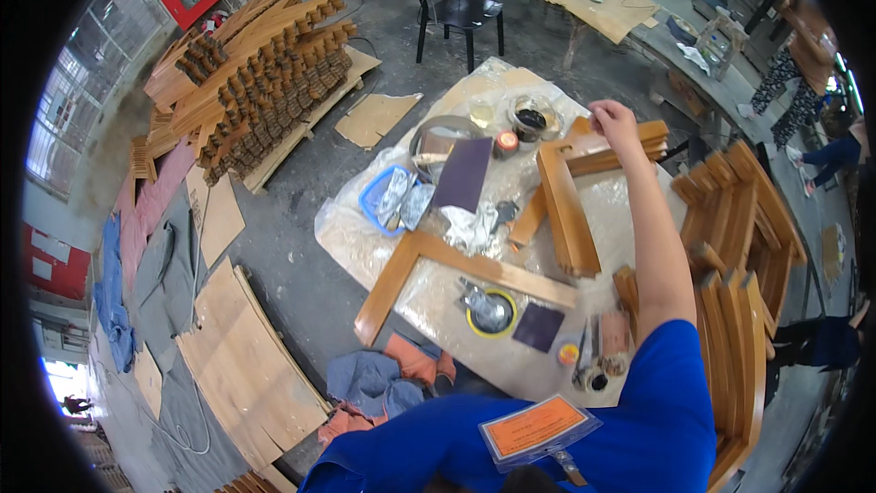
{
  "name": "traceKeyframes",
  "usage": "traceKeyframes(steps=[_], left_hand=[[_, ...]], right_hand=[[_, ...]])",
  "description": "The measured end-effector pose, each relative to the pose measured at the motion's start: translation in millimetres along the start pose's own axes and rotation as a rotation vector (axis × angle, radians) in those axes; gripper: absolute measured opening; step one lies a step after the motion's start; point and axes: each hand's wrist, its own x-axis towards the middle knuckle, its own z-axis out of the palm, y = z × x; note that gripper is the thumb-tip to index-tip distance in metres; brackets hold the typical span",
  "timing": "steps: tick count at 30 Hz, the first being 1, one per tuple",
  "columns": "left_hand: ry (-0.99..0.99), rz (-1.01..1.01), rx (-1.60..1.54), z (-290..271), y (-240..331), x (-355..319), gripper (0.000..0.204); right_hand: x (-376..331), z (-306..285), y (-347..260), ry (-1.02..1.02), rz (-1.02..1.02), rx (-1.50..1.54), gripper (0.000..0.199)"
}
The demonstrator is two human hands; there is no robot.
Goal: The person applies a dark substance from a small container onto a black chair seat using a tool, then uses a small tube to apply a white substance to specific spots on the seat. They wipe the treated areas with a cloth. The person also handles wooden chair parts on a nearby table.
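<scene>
My right hand (613,120) reaches far across the plastic-covered table (365,237) and grips the top of a wooden frame piece (584,160), part of a stack of brown frame parts. My right forearm stretches from the blue sleeve at the lower edge up to that piece. An L-shaped wooden frame corner (438,265) lies nearer to me on the plastic. My left hand is out of sight; only the blue shirt shows at the bottom.
On the table lie a dark sanding sheet (463,173), a blue tray (383,201), a yellow-rimmed tin (491,312), small jars and a dark bowl (529,119). Stacked wooden frames (739,246) stand at right. A black chair (461,14), a timber pile (255,73) and plywood sheets (246,356) surround it.
</scene>
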Motion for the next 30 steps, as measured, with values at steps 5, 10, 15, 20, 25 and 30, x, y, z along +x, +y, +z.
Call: traceKeyframes(steps=[5, 10, 15, 20, 25, 30], left_hand=[[0.015, -0.168, -0.018, -46.0, 10.3, -13.4, 0.027], [0.044, -0.325, -0.018, -86.2, -11.2, -54.7, 0.026], [0.140, -0.381, 0.067, -146.7, -48.8, -108.2, 0.025], [0.503, -0.409, -0.262, -212.0, -44.0, -101.6, 0.025], [0.775, 0.092, -0.435, -305.4, 66.1, -60.1, 0.024], [0.625, 0.393, -0.499, -332.7, 210.5, 4.6, 0.023]], right_hand=[[158.2, 66.6, 78.1, 0.035, 0.289, -0.336, 0.024], [233.8, 103.5, 141.4, -0.163, 0.048, -0.728, 0.043], [262.6, 120.5, 184.3, -0.365, 0.097, -1.009, 0.049], [279.2, 111.3, 171.3, -0.577, -0.184, -1.140, 0.008], [264.3, 94.0, 111.5, -0.565, -0.236, -0.930, 0.015], [165.6, 43.1, 3.9, -0.209, -0.405, -1.006, 0.012]])
